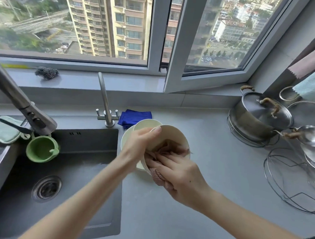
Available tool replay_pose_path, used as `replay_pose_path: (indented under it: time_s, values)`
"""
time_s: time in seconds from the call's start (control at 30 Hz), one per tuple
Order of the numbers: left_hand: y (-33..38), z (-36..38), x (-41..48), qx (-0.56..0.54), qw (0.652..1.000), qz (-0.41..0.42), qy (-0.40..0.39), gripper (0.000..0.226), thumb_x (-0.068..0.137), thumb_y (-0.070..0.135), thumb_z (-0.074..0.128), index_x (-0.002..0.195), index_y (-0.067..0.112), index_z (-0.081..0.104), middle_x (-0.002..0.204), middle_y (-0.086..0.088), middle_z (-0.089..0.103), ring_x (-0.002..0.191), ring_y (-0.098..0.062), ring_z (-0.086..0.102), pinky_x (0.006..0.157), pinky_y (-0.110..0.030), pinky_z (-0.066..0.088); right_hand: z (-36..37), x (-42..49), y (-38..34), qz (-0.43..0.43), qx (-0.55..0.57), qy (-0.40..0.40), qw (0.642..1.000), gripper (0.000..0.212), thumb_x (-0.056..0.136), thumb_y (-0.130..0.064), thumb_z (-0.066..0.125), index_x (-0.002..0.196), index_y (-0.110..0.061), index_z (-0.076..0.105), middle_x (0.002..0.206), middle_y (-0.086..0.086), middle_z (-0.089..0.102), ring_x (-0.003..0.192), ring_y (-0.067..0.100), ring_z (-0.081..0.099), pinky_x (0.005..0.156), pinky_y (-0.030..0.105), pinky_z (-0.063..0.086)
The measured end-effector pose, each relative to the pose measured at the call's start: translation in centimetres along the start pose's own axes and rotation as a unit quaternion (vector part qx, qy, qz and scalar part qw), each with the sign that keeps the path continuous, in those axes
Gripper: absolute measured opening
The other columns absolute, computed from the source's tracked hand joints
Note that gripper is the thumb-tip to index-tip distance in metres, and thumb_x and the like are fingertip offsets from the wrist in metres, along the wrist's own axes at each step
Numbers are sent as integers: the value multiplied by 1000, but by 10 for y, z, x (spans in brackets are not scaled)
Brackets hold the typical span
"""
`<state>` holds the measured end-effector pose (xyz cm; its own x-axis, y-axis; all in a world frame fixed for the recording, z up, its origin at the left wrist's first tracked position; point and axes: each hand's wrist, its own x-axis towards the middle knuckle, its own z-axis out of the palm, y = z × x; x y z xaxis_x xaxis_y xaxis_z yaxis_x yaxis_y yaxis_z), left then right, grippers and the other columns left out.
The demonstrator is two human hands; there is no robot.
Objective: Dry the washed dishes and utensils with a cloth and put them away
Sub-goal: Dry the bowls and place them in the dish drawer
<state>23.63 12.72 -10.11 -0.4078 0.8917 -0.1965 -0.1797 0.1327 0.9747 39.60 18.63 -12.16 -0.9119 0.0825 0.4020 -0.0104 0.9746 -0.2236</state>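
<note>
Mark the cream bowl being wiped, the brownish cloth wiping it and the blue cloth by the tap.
cream bowl [172, 135]: head view, bare inner wall.
brownish cloth [157, 176]: head view, bunched part outside the bowl.
blue cloth [135, 116]: head view, middle of its top fold.

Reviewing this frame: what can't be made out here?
Head view only.
- Number of pale dishes behind the bowl: hidden by the left hand and bowl.
- Inside of the bowl: covered by the cloth and right hand, so wetness is unclear.
- Rest of the ladle: cut off by the right edge.
</note>
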Motion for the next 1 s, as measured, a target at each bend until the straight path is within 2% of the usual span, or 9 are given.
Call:
replay_pose_path:
  time_s: [0.13,0.3,0.4,0.5,0.6,0.67,0.8,0.9,1.0]
  values:
    - [16,-16,22,141,969,-123,-160,76,58,59,69,112,4,66,110,-23,67,106,-40,62,100,-59,41,-20,0,15,-140,-64,-75,985,46,94,-6,28,122,-13,65,111,8,69,102,30,64,97,44,46]
    - [52,-10,36,150,944,-98,-278,46,81,44,56,109,9,66,114,-18,66,105,-34,62,104,-53,40,-28,6,35,-157,-136,-95,974,42,93,-3,29,123,-8,58,103,13,70,89,34,67,78,42,54]
    - [22,9,23,-11,989,-16,-148,37,79,29,57,114,19,61,107,-3,67,101,-21,62,89,-42,46,-25,9,35,-60,-112,17,992,34,93,-6,30,117,-11,53,94,11,71,78,30,68,73,36,51]
    - [-7,43,3,-143,986,70,56,41,78,14,56,119,16,57,99,-1,64,93,-16,63,78,-29,54,-7,18,12,86,-2,132,988,24,80,-5,39,95,-19,53,73,2,64,62,21,59,59,22,32]
    - [-12,37,9,-121,985,59,107,29,66,15,51,91,16,66,75,-3,63,72,-17,60,71,-29,50,11,17,-7,142,19,139,980,34,74,-5,46,103,-9,66,75,1,65,65,21,60,58,23,39]
    - [-8,16,17,-86,993,-29,69,34,59,17,54,90,7,65,67,-12,57,65,-25,52,69,-34,42,5,9,-3,89,26,65,994,46,76,-4,44,117,-7,65,79,-1,64,69,20,57,61,26,45]
    - [3,-5,21,41,983,-168,-53,58,45,19,64,100,2,65,87,-18,60,76,-30,55,72,-37,40,-23,-6,18,-89,-6,-86,992,48,90,-6,28,121,-11,64,88,-1,66,73,22,58,65,31,46]
    - [21,-12,22,81,966,-182,-163,41,52,17,65,90,3,64,79,-14,64,70,-27,60,64,-31,46,-32,-3,29,-152,-63,-167,972,46,85,-3,40,124,-12,61,93,0,67,77,23,60,68,32,48]
    - [16,-15,18,-15,970,-117,-212,31,77,16,54,106,12,65,96,-9,70,89,-24,66,76,-31,53,-23,-1,35,-140,-137,-131,972,45,79,-2,40,119,-12,56,86,3,65,68,26,60,63,34,48]
